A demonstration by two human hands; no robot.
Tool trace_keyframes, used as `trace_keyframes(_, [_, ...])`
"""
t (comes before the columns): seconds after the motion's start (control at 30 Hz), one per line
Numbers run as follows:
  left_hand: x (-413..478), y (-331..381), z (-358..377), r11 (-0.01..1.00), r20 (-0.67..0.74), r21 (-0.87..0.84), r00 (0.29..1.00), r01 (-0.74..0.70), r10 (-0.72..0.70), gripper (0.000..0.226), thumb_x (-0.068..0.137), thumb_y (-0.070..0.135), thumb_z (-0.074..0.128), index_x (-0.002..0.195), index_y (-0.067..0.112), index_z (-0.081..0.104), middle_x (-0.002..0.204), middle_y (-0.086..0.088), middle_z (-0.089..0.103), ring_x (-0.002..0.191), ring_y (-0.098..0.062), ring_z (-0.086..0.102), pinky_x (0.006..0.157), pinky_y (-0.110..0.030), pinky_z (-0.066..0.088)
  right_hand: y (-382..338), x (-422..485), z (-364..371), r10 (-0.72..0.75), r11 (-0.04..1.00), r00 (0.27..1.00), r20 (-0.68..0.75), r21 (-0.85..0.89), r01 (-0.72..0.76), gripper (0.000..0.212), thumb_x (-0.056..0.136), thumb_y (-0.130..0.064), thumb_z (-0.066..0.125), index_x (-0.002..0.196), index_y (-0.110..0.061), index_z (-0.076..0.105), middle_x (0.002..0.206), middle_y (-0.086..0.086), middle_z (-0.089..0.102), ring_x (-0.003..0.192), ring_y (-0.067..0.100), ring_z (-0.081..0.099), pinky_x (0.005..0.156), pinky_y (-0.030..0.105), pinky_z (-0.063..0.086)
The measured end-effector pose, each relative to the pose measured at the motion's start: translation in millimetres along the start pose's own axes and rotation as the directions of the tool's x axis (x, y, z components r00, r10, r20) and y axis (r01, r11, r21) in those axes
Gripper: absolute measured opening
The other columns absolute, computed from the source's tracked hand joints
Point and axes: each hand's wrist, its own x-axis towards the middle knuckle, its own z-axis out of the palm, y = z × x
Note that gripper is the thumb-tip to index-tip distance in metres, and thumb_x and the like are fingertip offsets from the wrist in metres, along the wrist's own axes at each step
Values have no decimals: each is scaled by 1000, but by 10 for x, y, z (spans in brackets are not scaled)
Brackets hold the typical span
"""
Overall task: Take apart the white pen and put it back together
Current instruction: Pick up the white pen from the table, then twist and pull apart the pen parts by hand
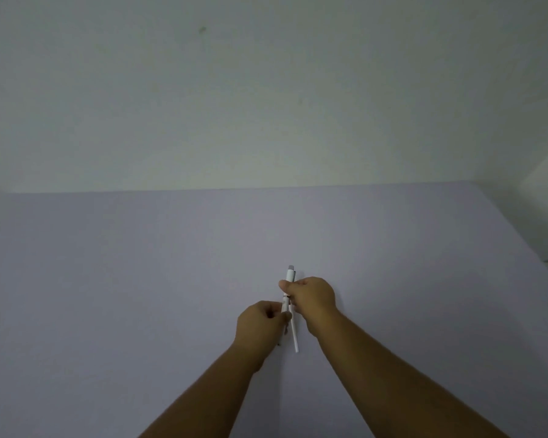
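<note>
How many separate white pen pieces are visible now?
2, possibly more hidden: the upper barrel in the right hand, and a thin tube below; the left hand grips near the joint.

The slim white plastic pen (290, 276) has a grey cap end and a darker clip beside it. Under the pen, the flat bench (140, 279) is plain pale lilac, unpatterned. Beyond the pen, the wall (266, 90) is plain off-white.

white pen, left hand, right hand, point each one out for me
white pen (290, 274): head view, on the clip end above the right hand
left hand (256, 324): head view, on its back
right hand (314, 295): head view, on its back
</note>
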Motion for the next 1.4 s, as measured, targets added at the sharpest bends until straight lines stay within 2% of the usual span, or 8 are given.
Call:
trace_keyframes(0.13, [-2, -70, -22, 995, 50, 6, 994, 102, -102, 9, 85, 16, 67, 76, 15, 69, 80, -10, 71, 73, -21, 64, 77, -34, 57, -25, 217, -225, 49, 994, 990, -129, 105, -36, 28, 86, -29, 66, 64, -10, 63, 56, 2, 57, 51, 17, 55, 69, 35, 51])
trace_keyframes(0.27, [29, -121, -22, 973, 3, -163, 986, 166, -168, 11, 86, 11, 67, 74, 14, 66, 82, -12, 69, 79, -25, 65, 87, -44, 59, 116, 396, -298, 29, 955, 998, 59, -296, -11, 29, 82, -30, 68, 80, -1, 72, 64, 9, 60, 61, 24, 58, 70, 37, 54])
trace_keyframes(0.4, [112, -79, 12, 957, -26, -232, 983, 173, -183, 6, 85, 8, 67, 80, 12, 66, 84, -13, 69, 81, -26, 66, 79, -39, 60, 333, 376, -129, 13, 830, 996, 92, -557, 40, 42, 79, -38, 69, 98, -2, 71, 89, 14, 71, 79, 27, 68, 51, 26, 38])
trace_keyframes(0.5, [117, -74, 28, 948, -32, -262, 980, 183, -198, 5, 85, 8, 68, 81, 11, 66, 85, -12, 69, 81, -26, 67, 72, -34, 60, 405, 354, -75, -26, 833, 998, 54, -551, 52, 41, 79, -38, 70, 99, -2, 68, 99, 16, 72, 91, 30, 69, 58, 26, 39])
trace_keyframes(0.73, [98, -164, 54, 954, -28, -220, 976, 205, -216, 2, 86, 12, 68, 87, 11, 68, 92, -14, 70, 86, -27, 67, 72, -31, 60, 503, 334, -65, -73, 844, 997, 14, -532, 69, 38, 77, -36, 72, 95, -3, 66, 97, 15, 72, 89, 30, 69, 63, 29, 42])
trace_keyframes(0.9, [73, -177, 28, 953, -32, -217, 974, 212, -224, 3, 84, 12, 70, 86, 13, 67, 96, -14, 71, 95, -31, 69, 77, -35, 61, 523, 272, -46, -94, 842, 996, 9, -533, 84, 37, 77, -37, 71, 94, -4, 65, 97, 15, 72, 90, 31, 69, 73, 36, 52])
trace_keyframes(1.27, [-2, -171, 0, 960, -19, -198, 979, 197, -204, 5, 84, 12, 71, 87, 11, 68, 98, -16, 71, 97, -33, 69, 81, -40, 61, 530, 218, -114, -96, 856, 995, 3, -511, 84, 43, 80, -40, 69, 100, -4, 61, 102, 14, 69, 95, 30, 67, 77, 36, 52])
trace_keyframes(1.4, [-20, -164, -15, 965, -20, -183, 981, 186, -193, 4, 83, 13, 71, 87, 12, 68, 95, -14, 71, 95, -32, 69, 82, -39, 61, 504, 186, -144, -91, 855, 996, -7, -514, 75, 38, 82, -44, 66, 88, -8, 57, 88, 11, 64, 82, 25, 61, 79, 37, 53])
